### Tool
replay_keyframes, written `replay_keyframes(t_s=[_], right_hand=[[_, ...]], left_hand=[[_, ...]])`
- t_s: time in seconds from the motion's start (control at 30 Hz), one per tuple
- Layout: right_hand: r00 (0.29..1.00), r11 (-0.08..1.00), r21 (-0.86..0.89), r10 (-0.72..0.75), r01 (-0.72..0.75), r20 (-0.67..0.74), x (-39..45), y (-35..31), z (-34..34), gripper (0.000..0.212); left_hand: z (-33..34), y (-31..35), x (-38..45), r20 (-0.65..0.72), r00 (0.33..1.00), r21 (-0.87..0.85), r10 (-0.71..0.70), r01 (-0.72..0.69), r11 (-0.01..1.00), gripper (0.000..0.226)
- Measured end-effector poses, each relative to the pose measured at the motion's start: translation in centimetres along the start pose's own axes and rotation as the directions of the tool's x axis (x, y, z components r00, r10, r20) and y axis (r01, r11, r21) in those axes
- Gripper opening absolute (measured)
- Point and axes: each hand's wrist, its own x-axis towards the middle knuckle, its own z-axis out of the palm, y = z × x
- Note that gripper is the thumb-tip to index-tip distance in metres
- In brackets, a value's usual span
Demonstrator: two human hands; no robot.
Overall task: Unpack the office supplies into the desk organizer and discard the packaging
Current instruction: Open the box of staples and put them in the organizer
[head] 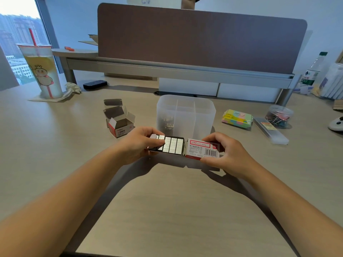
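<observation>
Staple tray [169,147] slid out of red-white sleeve [202,150], both held above surface [167,210], just in front of organizer [186,115]. My left grip [138,143] pinches tray end; right grip [225,153] curled round sleeve. Empty clip box [120,126] sits to left.

A broad stretch of pale wood-grain tabletop [176,210] lies bare between the two forearms and towards the near edge. Just behind both hands stands the translucent plastic desk organizer [186,115], walling off the straight path forward. Left of it sit opened red-and-white cardboard boxes [118,119], with a bare lane between them and the organizer. To the right, pastel sticky notes [237,118], a clear flat plastic case [271,131] and a round clear tub of clips [279,115] crowd that side. The brown partition panel [200,38] closes the back.
</observation>
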Motion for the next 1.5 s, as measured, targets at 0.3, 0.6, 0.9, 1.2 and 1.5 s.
replay_keyframes(t_s=[0.3,0.6,0.9,1.2,1.5], right_hand=[[0.997,0.985,-0.175,0.024,-0.01,0.078,0.2,-0.1,-0.3,0.038],[0.989,0.962,-0.274,0.055,-0.016,0.136,0.9,0.3,0.4,0.052],[0.998,0.985,0.168,0.053,-0.048,-0.023,4.1,-3.7,-0.8,0.023],[0.996,0.963,0.26,0.08,-0.066,-0.044,9.8,-5.0,-3.2,0.01],[0.978,0.946,0.313,0.143,-0.09,-0.15,14.4,-2.2,-3.3,0.005]], left_hand=[[-0.5,-0.3,-0.1,-0.025,0.999,0.014,-0.027,0.027,1.0,0.014],[-1.3,-0.1,0.0,-0.07,0.997,0.012,-0.039,0.04,0.999,0.012],[-0.2,3.1,0.6,0.003,1.0,0.036,-0.002,0.002,0.999,0.008],[0.8,8.1,3.9,-0.108,0.982,0.183,0.155,-0.133,0.974,0.008],[0.3,9.4,10.1,-0.228,0.942,0.37,0.247,-0.151,0.917,0.031]])
